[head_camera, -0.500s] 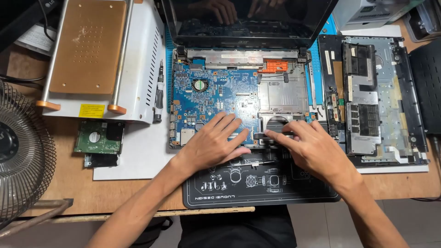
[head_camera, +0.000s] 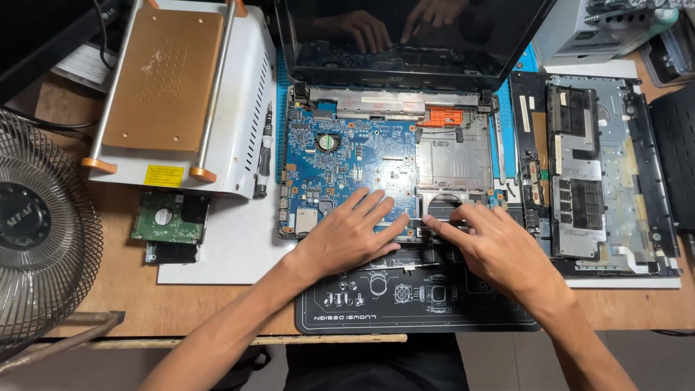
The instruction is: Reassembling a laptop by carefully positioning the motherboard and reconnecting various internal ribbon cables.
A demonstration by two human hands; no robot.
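Note:
An opened laptop (head_camera: 405, 51) lies on the desk with its dark screen tilted back and its blue motherboard (head_camera: 347, 156) bare. My left hand (head_camera: 351, 235) rests flat on the board's front edge, fingers spread. Just to its right, my right hand (head_camera: 492, 242) presses its fingertips on the front of the chassis by a round cutout (head_camera: 443, 199). Both hands touch a thin strip at that front edge; what it is I cannot tell. A black work mat (head_camera: 405, 300) lies under the wrists.
A white machine with a copper-coloured plate (head_camera: 170, 83) stands at the left, a screwdriver (head_camera: 265, 148) beside it. A bare hard drive (head_camera: 170, 221) lies below it. A fan (head_camera: 36, 224) stands far left. The removed laptop cover (head_camera: 601, 174) lies at the right.
Both hands stay at the front edge of the laptop; the fingers have shifted only slightly.

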